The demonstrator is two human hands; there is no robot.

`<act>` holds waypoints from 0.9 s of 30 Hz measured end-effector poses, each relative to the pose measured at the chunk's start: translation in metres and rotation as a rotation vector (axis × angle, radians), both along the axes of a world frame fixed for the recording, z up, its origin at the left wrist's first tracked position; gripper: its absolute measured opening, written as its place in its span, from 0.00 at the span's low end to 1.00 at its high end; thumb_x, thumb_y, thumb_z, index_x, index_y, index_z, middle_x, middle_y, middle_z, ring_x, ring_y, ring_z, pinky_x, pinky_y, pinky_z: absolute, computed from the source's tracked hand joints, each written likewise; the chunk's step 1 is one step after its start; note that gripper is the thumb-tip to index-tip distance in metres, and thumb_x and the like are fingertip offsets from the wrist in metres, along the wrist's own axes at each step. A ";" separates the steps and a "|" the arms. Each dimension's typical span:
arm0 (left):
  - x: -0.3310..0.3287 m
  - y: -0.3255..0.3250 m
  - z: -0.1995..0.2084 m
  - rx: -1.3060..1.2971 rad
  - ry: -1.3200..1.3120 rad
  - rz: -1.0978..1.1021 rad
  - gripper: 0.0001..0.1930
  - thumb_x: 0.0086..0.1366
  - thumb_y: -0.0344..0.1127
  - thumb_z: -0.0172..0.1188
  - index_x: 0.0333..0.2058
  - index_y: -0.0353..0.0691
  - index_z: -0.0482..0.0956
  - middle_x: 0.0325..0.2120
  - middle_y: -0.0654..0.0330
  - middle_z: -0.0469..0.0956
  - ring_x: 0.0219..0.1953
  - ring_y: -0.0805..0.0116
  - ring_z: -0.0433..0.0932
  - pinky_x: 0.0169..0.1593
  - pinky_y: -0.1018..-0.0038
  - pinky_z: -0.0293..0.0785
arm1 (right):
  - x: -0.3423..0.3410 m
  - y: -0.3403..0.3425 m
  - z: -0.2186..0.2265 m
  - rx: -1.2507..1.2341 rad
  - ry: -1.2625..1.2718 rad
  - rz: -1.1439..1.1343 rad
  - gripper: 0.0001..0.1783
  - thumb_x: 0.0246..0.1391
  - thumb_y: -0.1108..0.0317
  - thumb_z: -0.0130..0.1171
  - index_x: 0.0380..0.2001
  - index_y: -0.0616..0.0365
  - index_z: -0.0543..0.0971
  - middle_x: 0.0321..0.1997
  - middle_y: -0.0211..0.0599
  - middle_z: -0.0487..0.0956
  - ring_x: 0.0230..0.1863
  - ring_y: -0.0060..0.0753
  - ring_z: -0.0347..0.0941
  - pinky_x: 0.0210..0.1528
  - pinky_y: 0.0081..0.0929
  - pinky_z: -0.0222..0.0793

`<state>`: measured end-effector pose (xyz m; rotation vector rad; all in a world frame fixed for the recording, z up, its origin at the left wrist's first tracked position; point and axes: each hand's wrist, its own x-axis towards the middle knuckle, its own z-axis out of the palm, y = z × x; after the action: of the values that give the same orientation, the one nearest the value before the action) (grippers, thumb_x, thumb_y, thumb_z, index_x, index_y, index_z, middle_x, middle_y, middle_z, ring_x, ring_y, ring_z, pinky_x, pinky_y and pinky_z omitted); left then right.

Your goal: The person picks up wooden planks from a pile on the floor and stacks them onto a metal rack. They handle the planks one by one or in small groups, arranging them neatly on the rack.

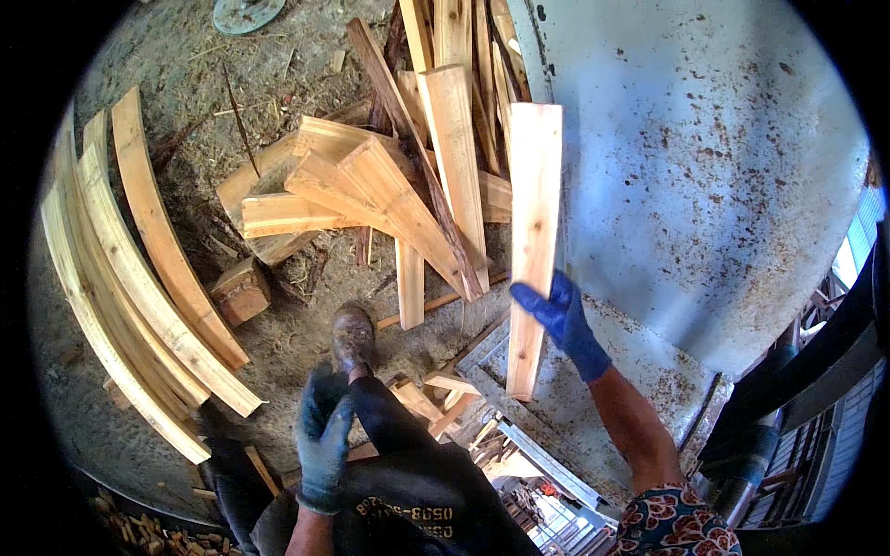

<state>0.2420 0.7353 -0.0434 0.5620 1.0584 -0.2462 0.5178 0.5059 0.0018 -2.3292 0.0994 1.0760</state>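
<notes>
My right hand (558, 318), in a blue glove, grips a wooden board (535, 195) near its lower end. The board is pale, straight and upright in the view, in front of a rust-spotted metal panel (686, 167) and over a metal table (640, 380). My left hand (324, 431), in a worn grey-green glove, is above my lap with thumb and fingers apart and nothing in it. A dark apron (417, 500) covers my lap, and a brown shoe (353, 335) rests on the ground ahead of it.
A loose pile of boards (389, 199) lies ahead on the dirt floor, beside a wooden block (242, 291). Several long boards (167, 232) lie side by side at the left. Wood scraps (440, 403) lie by the table's edge. A round metal disc (247, 13) is at the far left.
</notes>
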 end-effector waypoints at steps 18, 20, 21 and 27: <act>-0.039 0.148 -0.043 0.507 0.309 -0.064 0.23 0.61 0.34 0.55 0.53 0.30 0.65 0.41 0.52 0.74 0.44 0.64 0.73 0.46 0.70 0.70 | 0.037 0.004 -0.116 0.119 -0.024 -0.122 0.22 0.51 0.67 0.61 0.49 0.62 0.71 0.44 0.35 0.76 0.41 0.25 0.70 0.48 0.24 0.66; -0.054 0.144 -0.035 0.821 0.374 -0.177 0.24 0.61 0.31 0.53 0.55 0.30 0.62 0.49 0.50 0.69 0.52 0.62 0.68 0.53 0.68 0.66 | 0.014 -0.004 -0.134 0.044 0.006 -0.055 0.20 0.51 0.67 0.61 0.47 0.62 0.72 0.43 0.33 0.76 0.41 0.25 0.70 0.47 0.23 0.66; -0.048 0.134 -0.021 0.983 0.402 -0.183 0.24 0.62 0.30 0.53 0.56 0.30 0.62 0.52 0.50 0.67 0.55 0.62 0.66 0.55 0.68 0.64 | 0.003 -0.008 -0.142 0.097 0.036 -0.053 0.20 0.51 0.67 0.61 0.46 0.62 0.72 0.42 0.32 0.76 0.41 0.24 0.70 0.47 0.23 0.66; 0.011 0.063 -0.020 0.554 0.045 -0.227 0.27 0.60 0.28 0.54 0.58 0.31 0.59 0.59 0.49 0.60 0.60 0.61 0.60 0.61 0.69 0.56 | -0.013 0.022 -0.117 0.132 -0.046 -0.118 0.20 0.47 0.75 0.62 0.46 0.62 0.72 0.41 0.31 0.76 0.39 0.22 0.71 0.43 0.21 0.70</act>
<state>0.2527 0.7988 -0.0631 1.1833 1.1084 -0.1617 0.5046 0.5283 -0.1154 -2.1997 0.1418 0.9414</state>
